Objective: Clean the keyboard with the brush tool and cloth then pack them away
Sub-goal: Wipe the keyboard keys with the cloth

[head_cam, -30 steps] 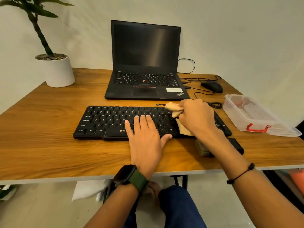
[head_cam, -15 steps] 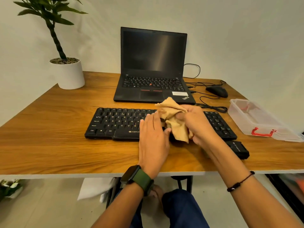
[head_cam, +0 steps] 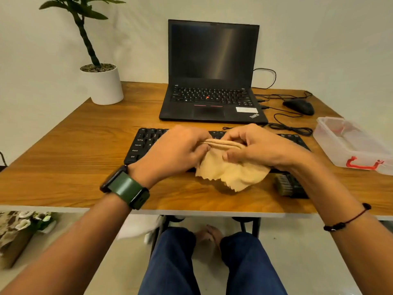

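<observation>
Cloth (head_cam: 228,170) now lifted off keyboard (head_cam: 146,143), pinched by left hand (head_cam: 176,152) and right hand (head_cam: 261,145) along a folded edge, at 6 o'clock of laptop (head_cam: 212,81); wiping looks done, folding for box (head_cam: 348,143) at 3 o'clock.

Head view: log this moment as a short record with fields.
cloth: tan cloth, lifted above the keyboard, its lower part hanging free
left hand: left hand pinches the cloth's top edge
right hand: right hand pinches the same edge
brush: brush lies on the table, untouched
container: clear box, open, at right
</observation>
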Demonstrator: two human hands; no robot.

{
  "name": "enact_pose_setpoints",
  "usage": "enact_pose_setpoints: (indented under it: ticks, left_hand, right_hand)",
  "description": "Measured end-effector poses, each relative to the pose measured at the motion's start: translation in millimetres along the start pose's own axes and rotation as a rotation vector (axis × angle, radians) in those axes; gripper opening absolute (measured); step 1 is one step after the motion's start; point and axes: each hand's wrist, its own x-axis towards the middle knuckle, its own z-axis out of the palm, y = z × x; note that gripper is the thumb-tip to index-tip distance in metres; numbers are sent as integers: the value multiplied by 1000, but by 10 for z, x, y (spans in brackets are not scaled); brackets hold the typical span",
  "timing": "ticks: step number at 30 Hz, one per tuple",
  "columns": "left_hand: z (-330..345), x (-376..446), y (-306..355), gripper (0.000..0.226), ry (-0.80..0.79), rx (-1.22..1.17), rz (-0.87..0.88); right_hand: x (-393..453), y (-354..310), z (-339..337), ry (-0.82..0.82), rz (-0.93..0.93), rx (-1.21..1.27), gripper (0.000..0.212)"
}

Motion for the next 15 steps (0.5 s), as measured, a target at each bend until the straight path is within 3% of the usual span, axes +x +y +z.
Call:
enact_pose_setpoints:
  ticks: [3, 7, 9, 13, 15]
  left_hand:
    - [-64, -60, 6, 24, 7, -62, -14]
    - [-95, -180, 2, 19, -48, -21, 31]
    - [-95, -257, -26, 18, 54, 77, 110]
    - [49, -441, -97, 21, 220, 332, 289]
    - [207, -564, -123, 16, 171, 427, 386]
  right_hand:
    - [-18, 21, 26, -154, 13, -165, 29]
    - [-88, 6, 40, -177, -1, -376, 19]
    - [-134, 20, 63, -63, -77, -549, 14]
    - [-232, 208, 320, 468, -414, -955, 26]
    - [-313, 331, 537, 499, -515, -1000, 25]
